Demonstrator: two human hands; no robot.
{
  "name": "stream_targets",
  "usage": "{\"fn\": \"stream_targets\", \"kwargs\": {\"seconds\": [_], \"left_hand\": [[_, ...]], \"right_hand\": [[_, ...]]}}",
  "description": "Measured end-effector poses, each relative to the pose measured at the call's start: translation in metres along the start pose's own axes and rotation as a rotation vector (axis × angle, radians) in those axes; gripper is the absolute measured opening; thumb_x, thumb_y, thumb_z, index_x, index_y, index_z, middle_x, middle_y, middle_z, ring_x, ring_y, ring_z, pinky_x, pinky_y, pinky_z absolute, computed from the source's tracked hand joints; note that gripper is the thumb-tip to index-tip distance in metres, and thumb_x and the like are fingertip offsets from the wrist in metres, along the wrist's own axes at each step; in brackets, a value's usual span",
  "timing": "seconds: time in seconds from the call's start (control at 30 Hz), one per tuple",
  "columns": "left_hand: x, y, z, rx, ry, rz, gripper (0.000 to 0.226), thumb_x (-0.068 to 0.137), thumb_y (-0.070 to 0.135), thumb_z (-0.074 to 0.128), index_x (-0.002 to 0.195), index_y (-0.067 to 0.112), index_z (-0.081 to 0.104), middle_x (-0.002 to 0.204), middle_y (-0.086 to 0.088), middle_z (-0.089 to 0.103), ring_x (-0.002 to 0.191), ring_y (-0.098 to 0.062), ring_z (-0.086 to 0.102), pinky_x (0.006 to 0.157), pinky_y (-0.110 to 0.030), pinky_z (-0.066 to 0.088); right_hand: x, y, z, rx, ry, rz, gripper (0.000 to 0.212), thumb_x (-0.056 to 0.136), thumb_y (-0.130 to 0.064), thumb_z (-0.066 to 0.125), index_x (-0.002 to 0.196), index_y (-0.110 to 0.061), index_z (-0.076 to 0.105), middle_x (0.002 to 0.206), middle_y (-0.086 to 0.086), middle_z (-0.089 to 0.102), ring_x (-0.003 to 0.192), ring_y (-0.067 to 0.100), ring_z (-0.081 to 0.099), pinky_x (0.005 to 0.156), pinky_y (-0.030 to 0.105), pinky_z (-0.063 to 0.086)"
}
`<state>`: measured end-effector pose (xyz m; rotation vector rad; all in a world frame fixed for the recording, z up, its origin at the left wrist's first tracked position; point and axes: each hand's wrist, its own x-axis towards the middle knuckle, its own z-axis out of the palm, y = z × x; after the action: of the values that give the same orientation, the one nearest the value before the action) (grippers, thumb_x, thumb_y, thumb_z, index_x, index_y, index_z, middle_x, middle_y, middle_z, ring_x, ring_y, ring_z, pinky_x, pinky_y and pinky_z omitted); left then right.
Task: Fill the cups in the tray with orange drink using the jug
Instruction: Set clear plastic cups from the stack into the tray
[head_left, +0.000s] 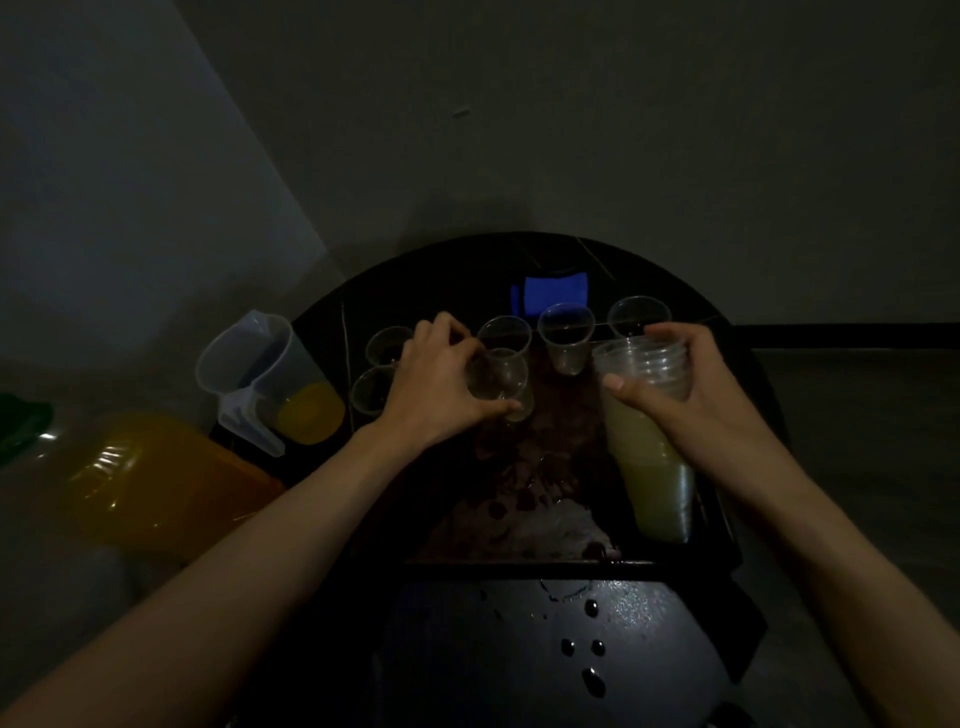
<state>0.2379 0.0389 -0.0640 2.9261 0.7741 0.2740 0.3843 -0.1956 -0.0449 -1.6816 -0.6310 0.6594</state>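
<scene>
The scene is dim. A dark tray (519, 564) lies on a round black table. My left hand (441, 384) grips a clear plastic cup (501, 382) over the tray's middle. My right hand (691, 384) holds a tall stack of clear cups (654, 467), tilted, at the tray's right side. Several empty clear cups stand along the tray's far side, among them one (566, 338) in the middle and one (639, 314) at the right. A clear jug (265, 379) with a little orange drink in its bottom stands left of the tray.
A large bottle of orange drink (156, 478) lies at the left beside the jug. A blue object (553, 293) sits behind the cups. Drops of liquid (582, 644) lie on the black table's near part. Walls close in behind the table.
</scene>
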Motion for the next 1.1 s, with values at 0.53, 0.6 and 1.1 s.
{"fn": "stream_targets", "kwargs": {"seconds": [0.53,0.6,1.1], "left_hand": [[0.004,-0.004,0.011,0.054,-0.071,-0.04,0.08,0.065,0.079,0.072,0.124,0.026,0.064,0.133,-0.001,0.04,0.119,-0.02,0.037,0.1,-0.036,0.038],[0.005,-0.003,0.01,0.06,-0.069,-0.037,0.081,0.064,0.079,0.071,0.124,0.025,0.064,0.132,0.0,0.04,0.118,-0.019,0.036,0.099,-0.035,0.038],[0.007,-0.007,0.013,0.092,-0.054,0.0,0.081,0.065,0.081,0.068,0.122,0.023,0.065,0.129,0.0,0.041,0.113,-0.017,0.036,0.09,-0.03,0.034]], "right_hand": [[-0.003,-0.011,0.005,0.004,-0.035,0.018,0.071,0.071,-0.048,0.077,0.132,-0.041,0.041,0.109,-0.019,0.06,0.098,0.001,0.062,0.086,0.031,0.052],[-0.004,-0.013,0.005,0.009,-0.041,0.017,0.078,0.063,-0.055,0.073,0.133,-0.041,0.041,0.108,-0.019,0.06,0.096,-0.001,0.063,0.083,0.028,0.052],[-0.006,-0.012,0.004,0.018,-0.049,0.019,0.081,0.061,-0.057,0.072,0.134,-0.04,0.041,0.112,-0.019,0.06,0.098,-0.001,0.064,0.085,0.029,0.053]]}}
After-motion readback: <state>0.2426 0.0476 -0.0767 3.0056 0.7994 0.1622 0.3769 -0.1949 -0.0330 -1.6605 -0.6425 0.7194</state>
